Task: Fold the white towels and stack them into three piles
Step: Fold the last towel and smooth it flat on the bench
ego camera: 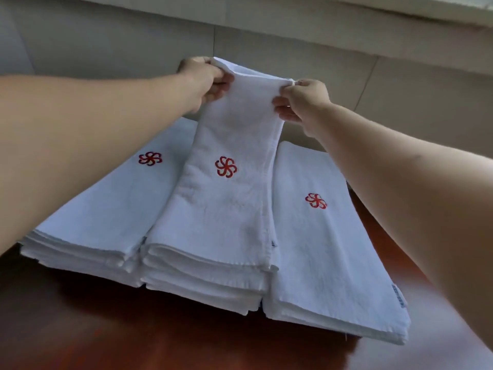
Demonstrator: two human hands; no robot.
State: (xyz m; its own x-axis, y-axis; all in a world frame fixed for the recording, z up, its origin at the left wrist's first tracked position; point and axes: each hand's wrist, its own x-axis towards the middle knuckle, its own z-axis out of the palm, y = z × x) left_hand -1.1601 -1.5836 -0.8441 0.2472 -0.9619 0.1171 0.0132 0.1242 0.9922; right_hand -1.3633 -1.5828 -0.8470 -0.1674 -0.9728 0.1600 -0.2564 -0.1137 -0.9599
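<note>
Three piles of folded white towels with red flower logos lie side by side on a dark red-brown table (80, 329): a left pile (106, 217), a middle pile (202, 279) and a right pile (328, 263). A folded white towel (229, 198) lies along the middle pile, its far end lifted. My left hand (205, 78) grips that end's left corner. My right hand (301, 100) pinches its right corner. The near end rests on the middle pile.
A grey tiled wall (266, 36) rises just behind the table's far edge. Bare table surface shows in front of the piles and to the right of the right pile.
</note>
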